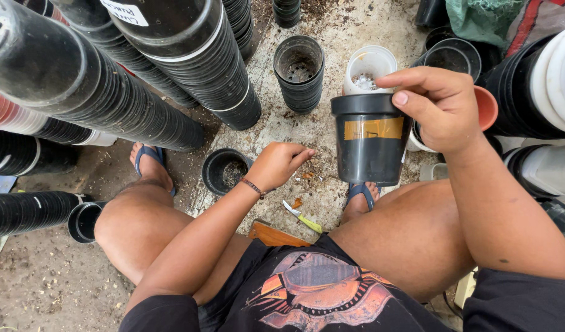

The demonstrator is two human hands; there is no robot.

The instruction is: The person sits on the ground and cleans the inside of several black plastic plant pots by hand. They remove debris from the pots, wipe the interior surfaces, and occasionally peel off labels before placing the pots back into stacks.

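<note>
Black plastic is nearly everything I see from this head camera, so I take the black pot with the orange label [371,142] as my landmark. Nearest to me, below and left of that pot, a small knife with a yellow-green handle [302,217] lies on the gritty slab [331,37], beside a piece of brown wood [275,235]. My left hand [277,163] hangs just left of the pot, fingers loosely curled and holding nothing, fingertips aimed at scraps of debris on the slab. My right hand [435,106] pinches the pot's rim between thumb and fingers, keeping it upright and lifted above my right foot; I judge that grip leaves the label side turned toward me. The label is a rectangular orange strip across the upper wall.

Left of the pot, past my left hand, a single empty black pot [226,170] stands on the slab. Directly behind the landmark stands a white pot [369,69], and left of that a short stack of black pots [298,72]. Far up and left, long nested stacks [190,61] lie tilted, one carrying a small white tag [125,12].
</note>
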